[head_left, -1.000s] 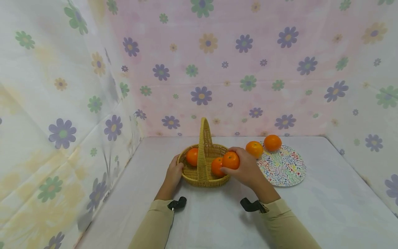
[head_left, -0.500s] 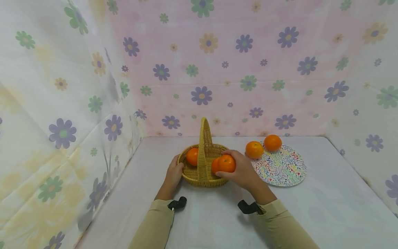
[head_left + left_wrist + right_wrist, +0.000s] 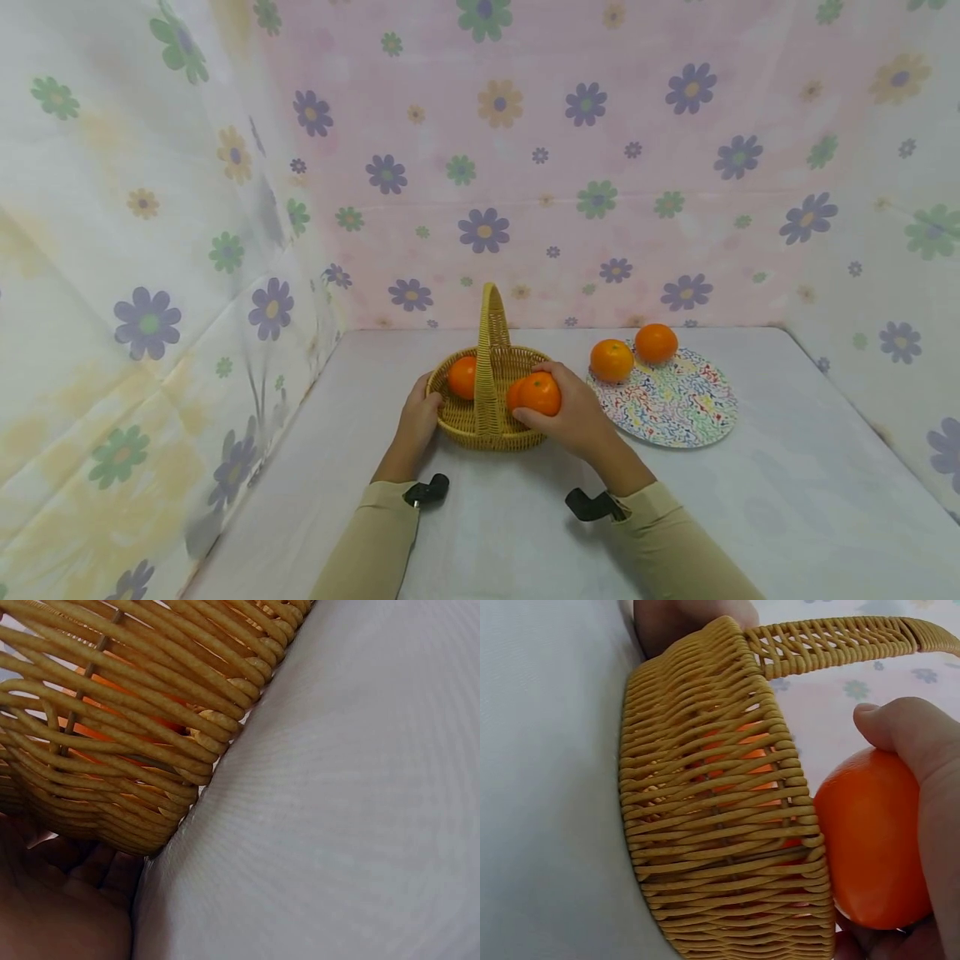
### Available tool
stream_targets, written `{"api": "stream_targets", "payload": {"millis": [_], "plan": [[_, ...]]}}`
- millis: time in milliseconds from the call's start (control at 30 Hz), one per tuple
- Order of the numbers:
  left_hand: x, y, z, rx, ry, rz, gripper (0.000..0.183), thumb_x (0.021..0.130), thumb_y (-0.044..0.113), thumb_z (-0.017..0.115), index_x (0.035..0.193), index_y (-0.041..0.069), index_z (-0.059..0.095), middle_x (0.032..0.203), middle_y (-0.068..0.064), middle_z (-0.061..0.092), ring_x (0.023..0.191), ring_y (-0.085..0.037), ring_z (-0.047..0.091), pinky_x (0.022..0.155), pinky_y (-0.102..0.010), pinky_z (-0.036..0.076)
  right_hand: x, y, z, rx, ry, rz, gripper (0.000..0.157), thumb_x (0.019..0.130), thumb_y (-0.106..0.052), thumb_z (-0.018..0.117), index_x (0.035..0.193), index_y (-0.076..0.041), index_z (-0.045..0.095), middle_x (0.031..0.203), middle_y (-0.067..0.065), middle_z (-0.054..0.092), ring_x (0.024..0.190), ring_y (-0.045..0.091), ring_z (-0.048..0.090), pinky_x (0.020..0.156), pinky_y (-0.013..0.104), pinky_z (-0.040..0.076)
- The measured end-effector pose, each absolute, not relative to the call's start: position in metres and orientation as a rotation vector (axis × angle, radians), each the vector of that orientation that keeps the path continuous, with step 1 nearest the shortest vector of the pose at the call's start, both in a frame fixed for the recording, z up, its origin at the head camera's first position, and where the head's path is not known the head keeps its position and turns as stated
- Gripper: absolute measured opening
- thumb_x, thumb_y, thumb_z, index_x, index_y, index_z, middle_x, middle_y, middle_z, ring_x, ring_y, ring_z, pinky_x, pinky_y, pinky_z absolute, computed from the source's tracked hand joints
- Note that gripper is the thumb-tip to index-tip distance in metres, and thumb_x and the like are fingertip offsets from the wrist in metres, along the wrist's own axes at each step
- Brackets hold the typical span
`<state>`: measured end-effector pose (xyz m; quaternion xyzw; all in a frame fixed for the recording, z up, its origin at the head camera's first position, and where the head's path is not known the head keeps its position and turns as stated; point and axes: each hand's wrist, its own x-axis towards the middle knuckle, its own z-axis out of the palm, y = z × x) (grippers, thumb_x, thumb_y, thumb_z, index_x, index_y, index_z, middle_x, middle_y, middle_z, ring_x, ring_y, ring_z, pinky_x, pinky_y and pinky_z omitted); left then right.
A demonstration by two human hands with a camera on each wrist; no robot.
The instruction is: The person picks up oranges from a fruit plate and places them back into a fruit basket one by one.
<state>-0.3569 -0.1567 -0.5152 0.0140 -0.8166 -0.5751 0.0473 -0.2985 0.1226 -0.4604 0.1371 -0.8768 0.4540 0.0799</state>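
Observation:
A yellow wicker basket with a tall arched handle stands mid-table. My left hand grips its left rim, the thumb over the edge; in the left wrist view the fingers lie against the woven side. My right hand holds an orange at the basket's right rim, thumb and fingers around it; in the right wrist view this orange is level with the rim. Inside the basket, one orange lies left of the handle. Another orange on the right is mostly hidden behind the held one.
Right of the basket lies a round plate with a multicoloured speckled pattern. Two oranges, a nearer orange and a farther orange, sit at its back left edge. Flower-printed cloth walls the white table at the back and sides.
My right hand has moved left and slightly down with the orange, from the basket's right rim to over the orange inside. The left hand keeps its grip on the rim.

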Motion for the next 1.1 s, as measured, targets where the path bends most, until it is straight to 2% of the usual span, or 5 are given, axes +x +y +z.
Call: {"api": "stream_targets", "payload": {"millis": [267, 433, 567, 933, 1100], "plan": [[-0.359, -0.159, -0.518, 0.052, -2.498, -1.757, 0.064, 0.088, 0.014, 0.048, 0.152, 0.01, 0.046, 0.159, -0.012, 0.046, 0.151, -0.032, 0.038, 0.124, -0.055, 0.029, -0.302, 0.117, -0.469, 0.412, -2.638, 1.25, 0.078, 0.082, -0.053, 0.082, 0.145, -0.024, 0.048, 0.132, -0.001, 0.063, 0.106, 0.023, 0.065, 0.087, 0.048, 0.06], [-0.357, -0.158, -0.516, 0.048, -2.487, -1.777, 0.063, 0.088, 0.014, 0.048, 0.151, 0.01, 0.047, 0.159, -0.012, 0.046, 0.15, -0.032, 0.039, 0.124, -0.055, 0.03, -0.306, 0.114, -0.48, 0.475, -2.64, 1.028, 0.079, 0.084, -0.063, 0.076, 0.147, -0.026, 0.045, 0.139, -0.003, 0.06, 0.116, 0.021, 0.061, 0.097, 0.052, 0.05], [-0.357, -0.157, -0.514, 0.039, -2.486, -1.788, 0.064, 0.088, 0.015, 0.049, 0.152, 0.012, 0.047, 0.159, -0.009, 0.047, 0.15, -0.03, 0.039, 0.124, -0.055, 0.029, -0.308, 0.114, -0.485, 0.486, -2.631, 0.915, 0.077, 0.084, -0.061, 0.076, 0.145, -0.024, 0.047, 0.137, -0.002, 0.062, 0.116, 0.021, 0.061, 0.098, 0.05, 0.045], [-0.357, -0.156, -0.515, 0.021, -2.487, -1.78, 0.063, 0.09, 0.015, 0.048, 0.152, 0.013, 0.046, 0.159, -0.009, 0.047, 0.15, -0.031, 0.04, 0.124, -0.055, 0.029, -0.309, 0.112, -0.489, 0.484, -2.631, 0.756, 0.078, 0.084, -0.062, 0.075, 0.145, -0.022, 0.048, 0.134, 0.0, 0.064, 0.116, 0.021, 0.061, 0.094, 0.046, 0.045], [-0.357, -0.156, -0.515, 0.019, -2.499, -1.771, 0.062, 0.09, 0.014, 0.048, 0.152, 0.013, 0.046, 0.159, -0.01, 0.047, 0.149, -0.031, 0.041, 0.124, -0.056, 0.03, -0.308, 0.112, -0.49, 0.463, -2.632, 0.759, 0.077, 0.083, -0.063, 0.075, 0.14, -0.017, 0.052, 0.126, 0.0, 0.065, 0.108, 0.02, 0.062, 0.091, 0.044, 0.046]]}}
